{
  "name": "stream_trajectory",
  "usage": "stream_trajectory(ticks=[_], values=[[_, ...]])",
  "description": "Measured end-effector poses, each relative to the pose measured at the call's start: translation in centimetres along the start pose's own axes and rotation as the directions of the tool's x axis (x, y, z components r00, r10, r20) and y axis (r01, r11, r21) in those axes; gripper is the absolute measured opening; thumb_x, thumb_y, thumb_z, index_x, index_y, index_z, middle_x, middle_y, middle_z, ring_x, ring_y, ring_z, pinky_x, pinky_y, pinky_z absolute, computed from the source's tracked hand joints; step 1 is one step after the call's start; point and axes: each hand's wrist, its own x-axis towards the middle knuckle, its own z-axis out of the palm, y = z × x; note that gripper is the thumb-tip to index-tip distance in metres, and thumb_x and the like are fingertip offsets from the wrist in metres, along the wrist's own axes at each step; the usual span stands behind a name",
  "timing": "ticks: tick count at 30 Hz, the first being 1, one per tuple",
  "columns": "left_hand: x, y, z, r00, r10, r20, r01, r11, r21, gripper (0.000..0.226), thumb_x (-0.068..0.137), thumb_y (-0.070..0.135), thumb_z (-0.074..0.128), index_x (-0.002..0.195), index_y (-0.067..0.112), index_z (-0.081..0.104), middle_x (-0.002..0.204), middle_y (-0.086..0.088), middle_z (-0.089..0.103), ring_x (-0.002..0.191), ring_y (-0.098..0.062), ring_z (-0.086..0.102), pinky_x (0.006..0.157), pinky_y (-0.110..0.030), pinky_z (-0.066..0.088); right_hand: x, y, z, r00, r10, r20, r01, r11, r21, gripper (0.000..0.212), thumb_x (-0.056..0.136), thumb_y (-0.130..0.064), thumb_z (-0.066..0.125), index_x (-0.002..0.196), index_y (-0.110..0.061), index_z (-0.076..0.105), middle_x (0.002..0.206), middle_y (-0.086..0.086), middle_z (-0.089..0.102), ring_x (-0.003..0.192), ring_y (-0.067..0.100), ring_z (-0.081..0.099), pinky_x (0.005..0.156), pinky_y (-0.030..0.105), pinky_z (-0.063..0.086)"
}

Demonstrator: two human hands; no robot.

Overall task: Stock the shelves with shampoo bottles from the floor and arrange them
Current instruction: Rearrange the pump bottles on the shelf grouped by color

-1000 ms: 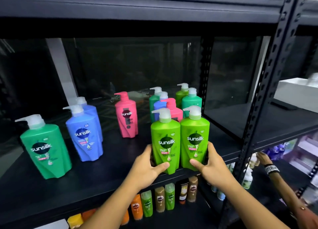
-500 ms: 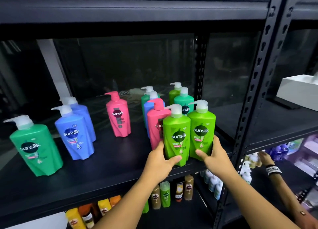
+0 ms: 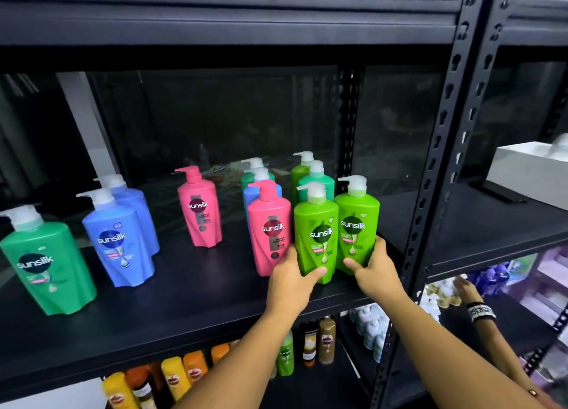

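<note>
Two lime green shampoo pump bottles stand side by side near the right end of the black shelf (image 3: 172,313). My left hand (image 3: 292,281) grips the base of the left lime bottle (image 3: 316,227). The right lime bottle (image 3: 356,221) is held low down by my right hand (image 3: 373,268). Just left of them stands a pink bottle (image 3: 269,224), touching the left lime one. Behind are teal, blue and green bottles (image 3: 316,181) in rows.
Further left on the shelf stand another pink bottle (image 3: 199,208), two blue bottles (image 3: 118,236) and a teal bottle (image 3: 46,267). A black upright post (image 3: 436,168) bounds the shelf on the right. Another person's hand (image 3: 465,288) reaches into the lower right shelf. Small bottles fill the shelf below.
Both hands have slid the two lime bottles back and to the right along the shelf, up beside the pink bottle. The grip has not changed.
</note>
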Motion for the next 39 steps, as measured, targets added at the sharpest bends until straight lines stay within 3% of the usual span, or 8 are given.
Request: stream_trajectory(ticks=[7, 10, 13, 16, 25, 32, 36, 39], values=[[1.2, 0.7, 1.3, 0.997, -0.072, -0.003, 0.072, 0.997, 0.024, 0.056, 0.083, 0.051, 0.077, 0.119, 0.013, 0.055, 0.111, -0.007, 0.072, 0.102, -0.030, 0.067, 0.083, -0.042, 0.054, 1.0, -0.1, -0.1, 1.000, 0.001, -0.026, -0.003, 0.998, -0.059, 0.066, 0.086, -0.018, 0.078, 0.138, -0.012, 0.038, 0.119, 0.009, 0.064, 0.110, 0.030, 0.060, 0.085, 0.031, 0.041], [1.1, 0.3, 1.3, 0.999, -0.049, 0.007, 0.048, 0.997, 0.067, 0.055, 0.086, 0.050, 0.074, 0.121, 0.012, 0.055, 0.107, -0.008, 0.072, 0.098, -0.030, 0.068, 0.079, -0.039, 0.053, 0.5, 0.4, -0.1, 0.999, -0.013, -0.041, 0.006, 0.987, -0.162, 0.055, 0.087, -0.026, 0.076, 0.131, -0.009, 0.047, 0.115, 0.010, 0.067, 0.108, 0.033, 0.062, 0.079, 0.032, 0.042], [0.3, -1.1, 0.7, 0.997, 0.023, 0.074, -0.030, 0.995, 0.100, 0.063, 0.087, 0.047, 0.072, 0.138, 0.017, 0.050, 0.112, -0.004, 0.072, 0.100, -0.026, 0.068, 0.084, -0.038, 0.055, -0.9, 1.7, -0.1, 0.987, -0.103, -0.127, 0.058, 0.948, -0.313, 0.035, 0.084, -0.028, 0.074, 0.110, -0.009, 0.059, 0.101, 0.011, 0.068, 0.097, 0.035, 0.063, 0.072, 0.034, 0.043], [-0.6, -2.9, -0.8, 0.984, 0.088, 0.154, -0.108, 0.986, 0.131, 0.071, 0.090, 0.045, 0.068, 0.153, 0.022, 0.044, 0.137, -0.001, 0.064, 0.123, -0.021, 0.062, 0.102, -0.036, 0.051, -2.8, 2.8, 0.7, 0.970, -0.194, -0.149, 0.110, 0.891, -0.441, 0.037, 0.083, -0.029, 0.075, 0.111, -0.007, 0.065, 0.104, 0.013, 0.064, 0.099, 0.036, 0.060, 0.083, 0.041, 0.049], [-2.6, -7.0, -6.6, 0.929, 0.222, 0.295, -0.320, 0.883, 0.342, 0.045, 0.103, 0.045, 0.051, 0.142, 0.025, 0.060, 0.148, 0.008, 0.056, 0.143, -0.004, 0.041, 0.118, -0.022, 0.029, -6.4, 2.2, 6.5, 0.816, -0.575, 0.064, 0.503, 0.650, -0.570, 0.012, 0.085, -0.029, 0.070, 0.091, -0.019, 0.073, 0.092, -0.006, 0.069, 0.086, 0.024, 0.058, 0.079, 0.038, 0.051], [-3.2, -9.9, -11.0, 0.943, 0.120, 0.309, -0.242, 0.887, 0.394, 0.049, 0.103, 0.051, 0.048, 0.147, 0.030, 0.053, 0.157, 0.011, 0.045, 0.149, -0.002, 0.030, 0.124, -0.024, 0.016, -7.0, 0.1, 10.1, 0.729, -0.639, 0.245, 0.670, 0.593, -0.446, 0.020, 0.093, -0.031, 0.057, 0.098, -0.020, 0.073, 0.099, -0.010, 0.069, 0.095, 0.014, 0.060, 0.088, 0.030, 0.049], [-3.1, -11.3, -13.5, 0.938, 0.003, 0.347, -0.162, 0.889, 0.428, 0.056, 0.101, 0.059, 0.046, 0.152, 0.036, 0.045, 0.163, 0.012, 0.034, 0.152, -0.006, 0.024, 0.124, -0.025, 0.013, -7.0, -0.9, 12.0, 0.748, -0.617, 0.245, 0.655, 0.628, -0.420, 0.020, 0.093, -0.031, 0.059, 0.100, -0.018, 0.073, 0.100, -0.009, 0.070, 0.099, 0.013, 0.060, 0.088, 0.027, 0.048], [-2.6, -12.7, -15.2, 0.924, -0.088, 0.372, -0.097, 0.887, 0.451, 0.067, 0.093, 0.075, 0.039, 0.153, 0.045, 0.039, 0.165, 0.017, 0.027, 0.154, -0.013, 0.020, 0.126, -0.035, 0.019, -7.0, -1.0, 13.1, 0.773, -0.595, 0.221, 0.625, 0.651, -0.430, 0.020, 0.092, -0.030, 0.062, 0.100, -0.017, 0.073, 0.099, -0.006, 0.070, 0.098, 0.016, 0.061, 0.087, 0.029, 0.049]])
